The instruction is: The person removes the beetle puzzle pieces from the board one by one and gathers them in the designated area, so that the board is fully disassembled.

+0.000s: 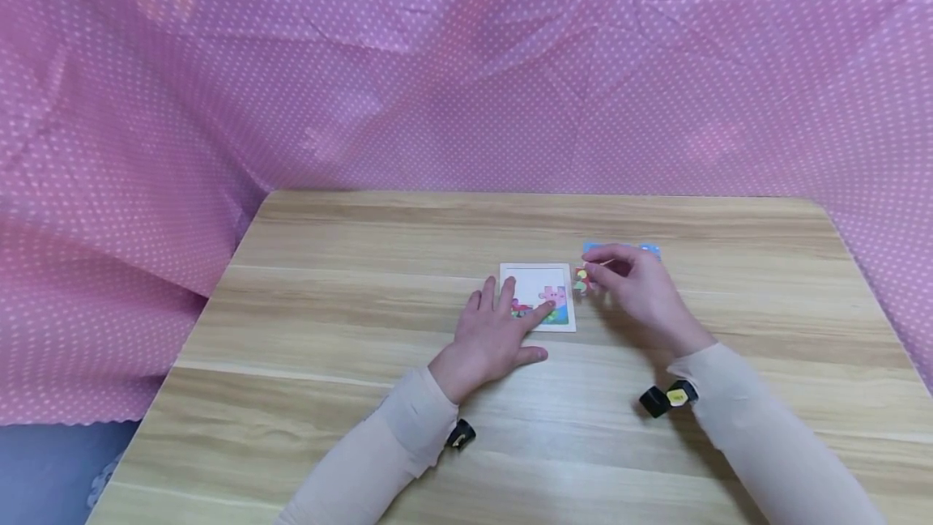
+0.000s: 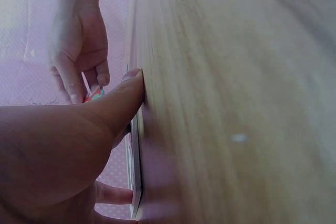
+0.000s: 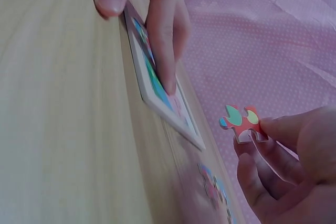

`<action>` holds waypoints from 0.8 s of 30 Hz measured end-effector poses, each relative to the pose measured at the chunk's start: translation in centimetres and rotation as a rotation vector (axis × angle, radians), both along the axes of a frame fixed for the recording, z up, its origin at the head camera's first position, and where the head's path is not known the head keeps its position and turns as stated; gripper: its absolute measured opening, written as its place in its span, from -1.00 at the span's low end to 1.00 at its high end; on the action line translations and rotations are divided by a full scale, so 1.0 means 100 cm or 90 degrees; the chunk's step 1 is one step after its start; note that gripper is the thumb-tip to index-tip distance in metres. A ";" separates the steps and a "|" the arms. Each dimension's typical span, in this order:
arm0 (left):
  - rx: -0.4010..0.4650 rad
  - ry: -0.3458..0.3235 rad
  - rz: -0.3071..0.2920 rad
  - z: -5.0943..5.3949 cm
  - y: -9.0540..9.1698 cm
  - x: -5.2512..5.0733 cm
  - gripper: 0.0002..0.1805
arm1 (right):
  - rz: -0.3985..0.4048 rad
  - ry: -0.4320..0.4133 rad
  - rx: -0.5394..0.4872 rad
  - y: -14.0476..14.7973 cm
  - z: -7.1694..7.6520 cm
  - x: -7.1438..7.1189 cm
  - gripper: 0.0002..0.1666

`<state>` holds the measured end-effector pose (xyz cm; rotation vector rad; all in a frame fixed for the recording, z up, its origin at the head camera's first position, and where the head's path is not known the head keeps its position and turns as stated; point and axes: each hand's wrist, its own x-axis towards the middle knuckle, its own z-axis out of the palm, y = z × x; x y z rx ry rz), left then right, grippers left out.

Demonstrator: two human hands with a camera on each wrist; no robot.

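Observation:
A small square puzzle tray [image 1: 538,276] with a white frame lies on the table. Its lower part holds picture pieces, among them a pink one [image 1: 551,293], while the upper part shows bare white. My left hand [image 1: 490,340] rests over the tray's left and lower side, fingers spread and index fingertip touching the pieces. Just right of the tray, my right hand [image 1: 645,286] pinches a jigsaw piece [image 3: 242,123] between thumb and fingers. That piece is red with green and yellow patches and is held above the table.
Beyond the right hand lie loose blue puzzle pieces [image 1: 650,249], partly hidden by it; the right wrist view shows loose pieces [image 3: 211,183] beside the tray too. Pink dotted cloth [image 1: 466,104] hangs behind the wooden table [image 1: 350,266].

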<state>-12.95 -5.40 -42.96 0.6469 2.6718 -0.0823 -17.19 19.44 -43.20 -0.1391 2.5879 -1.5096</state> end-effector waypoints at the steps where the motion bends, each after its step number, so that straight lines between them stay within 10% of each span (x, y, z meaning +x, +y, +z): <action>1: 0.001 0.000 0.001 0.000 0.000 0.000 -0.20 | -0.003 0.007 0.002 0.002 0.000 0.000 -0.67; 24: 0.007 0.018 -0.005 -0.001 0.001 0.002 -0.20 | -0.085 -0.003 0.063 0.045 -0.018 -0.003 -0.68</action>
